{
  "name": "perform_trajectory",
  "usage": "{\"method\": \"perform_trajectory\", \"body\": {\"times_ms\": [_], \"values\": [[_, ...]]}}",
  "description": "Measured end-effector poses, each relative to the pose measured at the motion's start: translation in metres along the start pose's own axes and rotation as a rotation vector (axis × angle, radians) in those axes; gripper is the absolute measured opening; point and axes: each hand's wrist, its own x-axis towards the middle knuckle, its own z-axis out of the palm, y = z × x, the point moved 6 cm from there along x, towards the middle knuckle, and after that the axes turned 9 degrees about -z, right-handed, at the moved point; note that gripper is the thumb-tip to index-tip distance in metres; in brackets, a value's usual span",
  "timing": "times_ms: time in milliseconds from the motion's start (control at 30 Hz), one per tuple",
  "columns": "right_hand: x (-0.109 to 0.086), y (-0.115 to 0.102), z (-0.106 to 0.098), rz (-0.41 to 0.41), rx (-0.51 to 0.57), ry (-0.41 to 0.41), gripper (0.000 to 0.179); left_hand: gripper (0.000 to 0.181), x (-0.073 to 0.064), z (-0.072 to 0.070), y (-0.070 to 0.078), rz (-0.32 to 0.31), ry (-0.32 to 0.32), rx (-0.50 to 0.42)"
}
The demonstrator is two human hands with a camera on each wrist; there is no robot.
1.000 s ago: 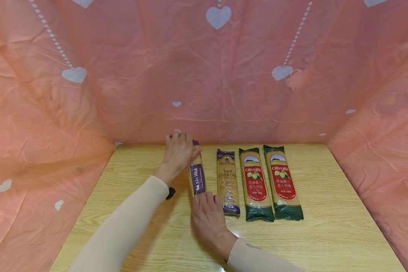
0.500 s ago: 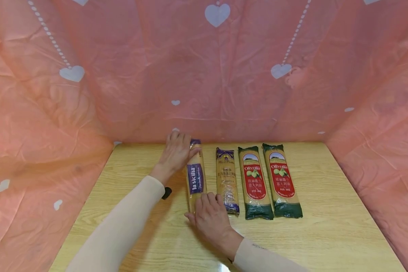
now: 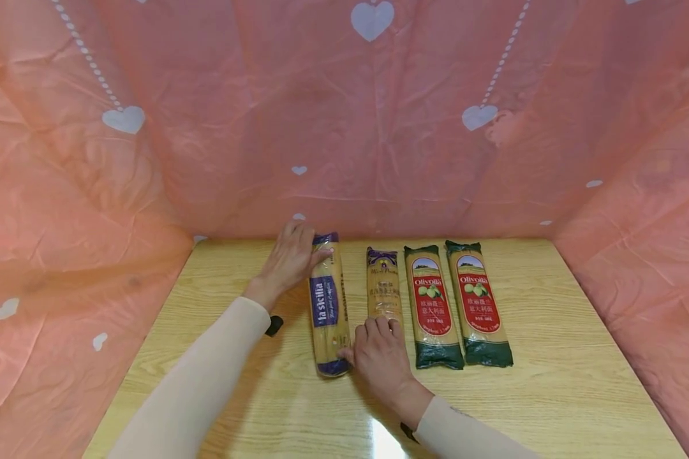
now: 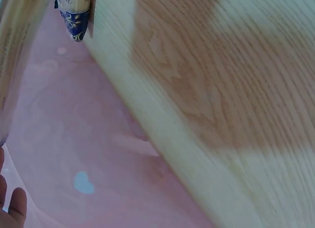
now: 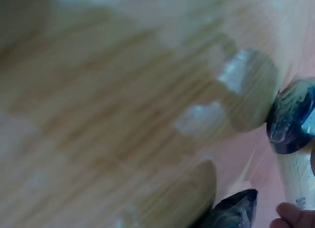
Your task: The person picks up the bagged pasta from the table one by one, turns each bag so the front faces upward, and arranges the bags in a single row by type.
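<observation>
In the head view a purple-banded packet of spaghetti (image 3: 324, 331) labelled la sicilia lies lengthwise on the wooden table (image 3: 235, 395). My left hand (image 3: 287, 258) grips its far end, the thumb over the top. Fingers of that hand show at the lower left edge of the left wrist view. My right hand (image 3: 379, 354) is at the near end, its thumb at the packet's right edge. Its fingers lie over the lower part of a second, purple-topped pasta packet (image 3: 383, 280), hiding that end. In the right wrist view a dark, shiny packet end (image 5: 291, 122) shows beside the fingertips.
Two green-and-red Olivoila spaghetti packets (image 3: 432, 299) (image 3: 476, 296) lie to the right, roughly parallel. A pink curtain (image 3: 344, 127) with white hearts stands along the back edge and both sides of the table.
The la sicilia packet has turned its label more upward and shifted slightly left, its near end now exposed. My right hand has moved right from that end onto the second packet.
</observation>
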Motion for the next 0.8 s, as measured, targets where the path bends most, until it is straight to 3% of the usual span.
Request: {"method": "perform_trajectory", "body": {"times_ms": [167,333,433,600,800], "values": [[0.008,-0.004,0.003,0.005,0.033,-0.104,0.063,0.038,-0.001,-0.004,-0.002,-0.015,-0.028,-0.060],[0.015,-0.005,0.010,0.071,0.189,-0.259,0.064,0.042,-0.002,-0.010,0.001,-0.019,-0.032,-0.157],[0.015,-0.005,0.014,0.111,0.302,-0.287,0.066,0.045,-0.003,-0.013,0.004,-0.032,-0.031,-0.188],[0.013,-0.009,0.016,0.154,0.462,-0.214,0.060,0.051,-0.004,-0.017,0.008,-0.044,-0.030,-0.163],[0.013,-0.010,0.014,0.104,0.347,-0.066,0.050,0.045,-0.009,-0.017,0.006,-0.045,-0.048,0.003]]}}
